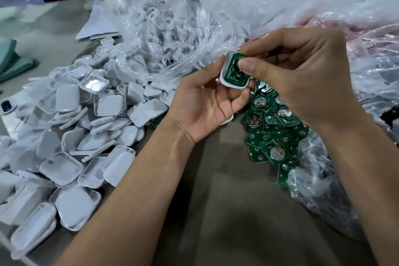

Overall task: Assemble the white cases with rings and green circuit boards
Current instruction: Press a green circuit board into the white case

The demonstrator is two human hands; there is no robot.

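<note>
A person's left hand (207,101) cradles a small white rounded-square plastic case (225,81), fingers curled round its edges, while the right hand (302,75) pinches a green square circuit board (234,71) and presses it into the case with the thumb. The board-seating step looks under way; next it likely needs pushing flat and even. No ring is clearly visible in the case. Left of the hands lies a heap of white case shells (86,127); under the right hand, loose green boards (272,136). Beyond the hands, a clear plastic bag of white rings (155,34) crowds the grey surface (226,211)
</note>
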